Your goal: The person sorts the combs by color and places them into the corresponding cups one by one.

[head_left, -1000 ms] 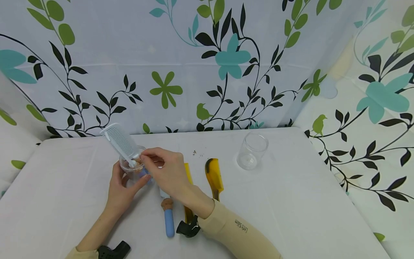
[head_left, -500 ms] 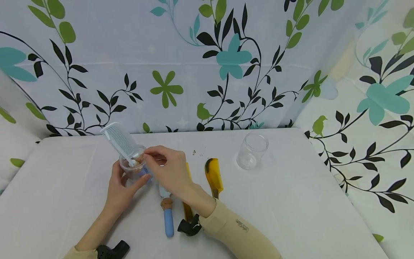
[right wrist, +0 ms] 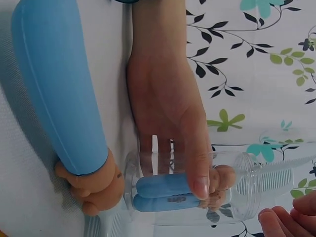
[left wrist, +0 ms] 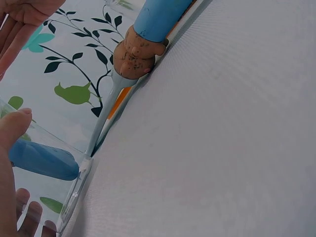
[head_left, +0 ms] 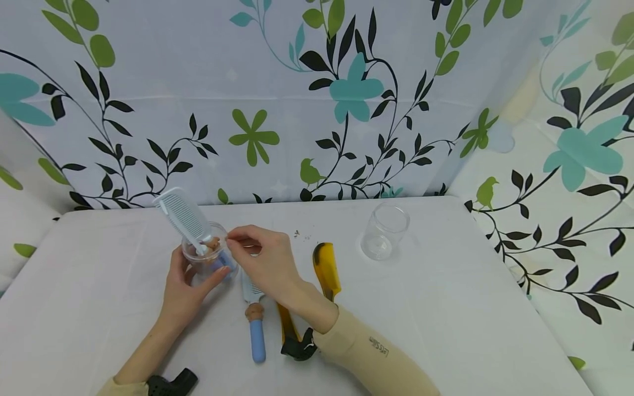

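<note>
Two hands at the jar (head_left: pixel 208 258): my left hand (head_left: pixel 185 289) grips it, my right hand (head_left: pixel 264 264) fingers loosely curled, empty, at its rim; white comb (head_left: pixel 184 217) inside.

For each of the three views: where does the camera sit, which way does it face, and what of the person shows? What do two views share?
Head: above, facing forward and down at the table; both hands and forearms show, left hand holding the jar.
Left wrist: low beside the table, facing along it; left fingertips show.
Right wrist: under the right hand, facing the left hand and jar.
Shared: both wrist views show the blue-handled comb lying beside the jar.
</note>
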The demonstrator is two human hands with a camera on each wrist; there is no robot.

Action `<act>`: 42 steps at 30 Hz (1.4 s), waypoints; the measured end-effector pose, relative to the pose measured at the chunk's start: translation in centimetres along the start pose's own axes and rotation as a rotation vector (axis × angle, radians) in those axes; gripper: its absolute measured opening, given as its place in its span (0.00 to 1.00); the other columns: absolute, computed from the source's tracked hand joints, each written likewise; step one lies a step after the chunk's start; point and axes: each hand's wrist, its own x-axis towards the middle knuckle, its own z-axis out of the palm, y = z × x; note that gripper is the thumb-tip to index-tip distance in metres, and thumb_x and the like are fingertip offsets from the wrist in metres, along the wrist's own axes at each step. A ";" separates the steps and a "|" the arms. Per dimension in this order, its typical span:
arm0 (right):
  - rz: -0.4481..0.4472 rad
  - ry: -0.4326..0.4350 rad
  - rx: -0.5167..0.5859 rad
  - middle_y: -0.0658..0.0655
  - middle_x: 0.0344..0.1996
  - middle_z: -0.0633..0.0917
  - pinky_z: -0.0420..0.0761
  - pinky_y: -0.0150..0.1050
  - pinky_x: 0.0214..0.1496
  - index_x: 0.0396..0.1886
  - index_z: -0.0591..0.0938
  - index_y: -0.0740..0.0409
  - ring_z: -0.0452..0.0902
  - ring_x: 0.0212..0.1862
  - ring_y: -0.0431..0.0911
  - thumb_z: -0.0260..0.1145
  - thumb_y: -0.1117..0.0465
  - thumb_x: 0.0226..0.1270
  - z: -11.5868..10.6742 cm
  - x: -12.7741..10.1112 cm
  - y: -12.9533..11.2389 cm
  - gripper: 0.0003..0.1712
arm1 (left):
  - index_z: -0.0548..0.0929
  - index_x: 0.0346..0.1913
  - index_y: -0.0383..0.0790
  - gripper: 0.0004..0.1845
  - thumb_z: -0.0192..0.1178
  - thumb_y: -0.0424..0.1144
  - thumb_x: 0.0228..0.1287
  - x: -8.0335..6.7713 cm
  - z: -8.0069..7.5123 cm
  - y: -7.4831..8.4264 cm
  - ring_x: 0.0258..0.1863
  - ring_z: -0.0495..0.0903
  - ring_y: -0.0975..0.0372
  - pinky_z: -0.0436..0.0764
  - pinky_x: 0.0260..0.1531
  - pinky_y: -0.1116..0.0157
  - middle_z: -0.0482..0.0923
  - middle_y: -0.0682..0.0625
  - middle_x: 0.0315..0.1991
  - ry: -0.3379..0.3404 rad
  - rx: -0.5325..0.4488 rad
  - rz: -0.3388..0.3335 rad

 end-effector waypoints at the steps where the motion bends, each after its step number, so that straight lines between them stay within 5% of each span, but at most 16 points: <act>1: 0.005 -0.002 -0.003 0.59 0.39 0.89 0.84 0.26 0.44 0.44 0.85 0.66 0.87 0.40 0.45 0.66 0.66 0.69 -0.1 0.0 0.1 0.08 | 0.55 0.76 0.50 0.48 0.70 0.28 0.57 0.0 0.0 0.0 0.64 0.64 0.72 0.66 0.60 0.83 0.63 0.58 0.68 -0.001 0.001 0.000; 29: 0.111 -0.032 -0.034 0.57 0.41 0.89 0.84 0.26 0.46 0.45 0.85 0.63 0.87 0.43 0.44 0.66 0.67 0.69 -1.8 -0.9 1.0 0.08 | 0.56 0.75 0.47 0.47 0.70 0.27 0.57 -0.1 -0.1 -0.1 0.63 0.64 0.72 0.65 0.60 0.84 0.64 0.62 0.66 -0.001 0.009 0.008; 42: 0.276 -0.123 -0.100 0.61 0.45 0.88 0.83 0.27 0.48 0.48 0.84 0.63 0.87 0.46 0.47 0.67 0.64 0.68 -3.2 -1.1 2.4 0.11 | 0.55 0.76 0.49 0.47 0.70 0.29 0.59 -0.1 -0.1 -0.1 0.64 0.63 0.73 0.64 0.61 0.84 0.63 0.58 0.67 -0.016 0.011 -0.002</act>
